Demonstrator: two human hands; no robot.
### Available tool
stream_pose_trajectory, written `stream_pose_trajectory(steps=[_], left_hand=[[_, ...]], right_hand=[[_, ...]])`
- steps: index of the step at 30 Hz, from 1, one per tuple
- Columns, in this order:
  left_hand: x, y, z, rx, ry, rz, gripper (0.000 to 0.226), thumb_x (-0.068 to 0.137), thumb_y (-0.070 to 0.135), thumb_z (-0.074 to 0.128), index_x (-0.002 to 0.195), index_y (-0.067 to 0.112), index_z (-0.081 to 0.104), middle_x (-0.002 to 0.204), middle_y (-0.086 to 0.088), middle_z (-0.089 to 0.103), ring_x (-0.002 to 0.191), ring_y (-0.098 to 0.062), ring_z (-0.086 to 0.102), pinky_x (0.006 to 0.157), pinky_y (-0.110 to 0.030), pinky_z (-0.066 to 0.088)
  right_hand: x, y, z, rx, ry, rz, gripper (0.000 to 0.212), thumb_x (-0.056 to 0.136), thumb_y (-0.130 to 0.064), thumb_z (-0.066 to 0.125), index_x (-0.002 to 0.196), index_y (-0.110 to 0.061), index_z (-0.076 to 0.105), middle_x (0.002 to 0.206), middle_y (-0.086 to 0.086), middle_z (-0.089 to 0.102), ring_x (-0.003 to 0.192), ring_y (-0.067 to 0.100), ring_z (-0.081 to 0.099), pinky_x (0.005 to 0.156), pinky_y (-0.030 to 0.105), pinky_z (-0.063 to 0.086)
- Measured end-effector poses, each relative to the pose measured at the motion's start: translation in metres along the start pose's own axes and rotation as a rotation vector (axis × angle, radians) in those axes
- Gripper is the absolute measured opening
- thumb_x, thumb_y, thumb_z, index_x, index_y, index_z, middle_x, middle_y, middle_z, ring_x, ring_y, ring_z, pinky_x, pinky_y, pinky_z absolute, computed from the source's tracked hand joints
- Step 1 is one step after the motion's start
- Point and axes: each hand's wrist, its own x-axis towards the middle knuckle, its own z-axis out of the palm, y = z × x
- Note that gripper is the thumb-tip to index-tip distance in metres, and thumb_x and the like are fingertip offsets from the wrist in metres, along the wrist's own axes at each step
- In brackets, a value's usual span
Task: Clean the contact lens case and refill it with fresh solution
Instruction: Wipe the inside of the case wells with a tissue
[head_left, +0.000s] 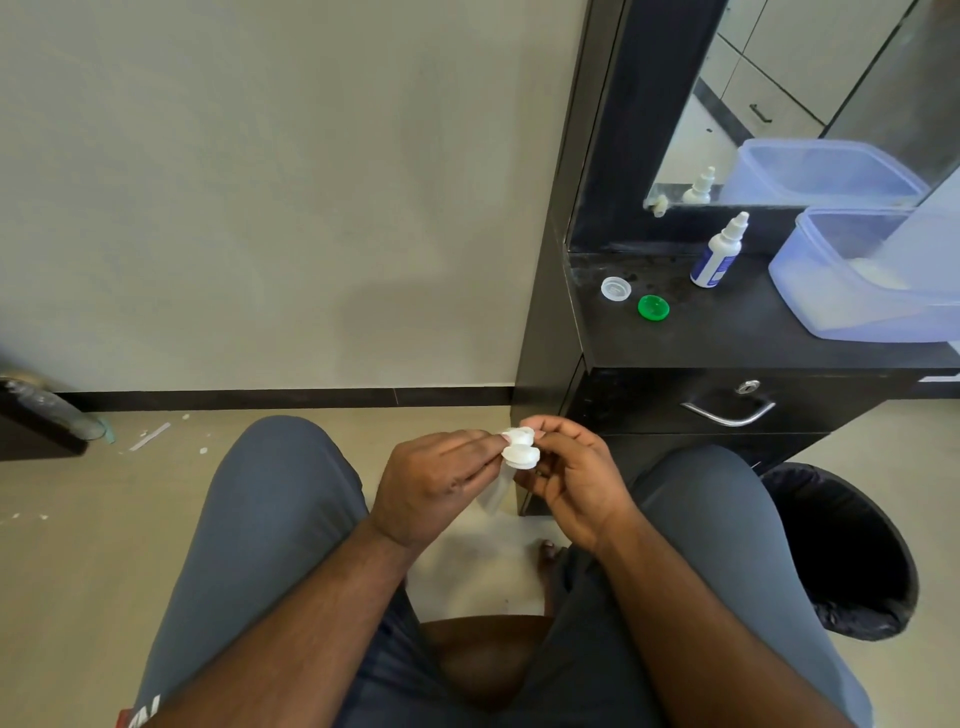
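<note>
The white contact lens case (519, 449) is held between both hands above my knees, its two wells without caps. My right hand (571, 480) pinches the case from the right. My left hand (431, 480) holds a small white tissue (493, 493) against the case from the left. On the black dresser top (727, 332) lie a clear white cap (616, 288) and a green cap (653, 307), side by side. A white solution bottle (718, 253) with a blue label stands upright behind them, its nozzle capped.
A translucent blue plastic tub (857, 275) sits on the dresser's right side, below a mirror (810, 104). A drawer with a metal handle (730, 413) is under the top. A black-lined bin (852, 551) stands on the floor at right.
</note>
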Motion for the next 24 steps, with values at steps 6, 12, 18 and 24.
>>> stream_pose_trajectory(steps=[6,12,18,24], left_hand=[[0.003,0.010,0.000,-0.317,0.041,-0.305,0.026,0.083,0.017,0.070,0.107,0.009,0.073,0.096,-0.003,0.076,0.088,-0.005,0.066,0.076,-0.009,0.051],[-0.001,0.008,0.005,-0.150,-0.063,-0.209,0.020,0.079,0.010,0.072,0.098,0.007,0.076,0.092,-0.005,0.076,0.081,-0.009,0.069,0.077,-0.012,0.051],[-0.005,0.021,0.021,-0.126,-0.112,-0.225,0.020,0.082,0.012,0.069,0.100,0.008,0.075,0.094,-0.004,0.076,0.085,-0.009,0.068,0.083,-0.010,0.048],[0.002,0.040,0.017,-0.678,0.007,-0.895,0.018,0.085,0.003,0.068,0.097,0.014,0.077,0.092,0.005,0.075,0.083,-0.003,0.069,0.071,-0.016,0.055]], right_hand=[[0.001,0.003,-0.001,-0.030,0.034,0.050,0.018,0.094,-0.007,0.050,0.096,-0.008,0.068,0.094,0.011,0.070,0.084,0.021,0.067,0.068,0.033,0.055],[0.005,0.010,0.001,-0.017,0.146,0.077,0.018,0.094,-0.006,0.050,0.103,-0.004,0.066,0.100,0.015,0.069,0.083,0.024,0.067,0.061,0.030,0.055],[0.008,0.027,0.006,0.036,0.311,0.093,0.019,0.094,-0.008,0.048,0.105,-0.006,0.064,0.101,0.017,0.065,0.082,0.025,0.060,0.052,0.028,0.049],[0.010,0.025,0.004,-0.088,0.334,-0.055,0.018,0.092,-0.005,0.051,0.094,-0.012,0.067,0.101,0.016,0.066,0.087,0.027,0.061,0.066,0.033,0.052]])
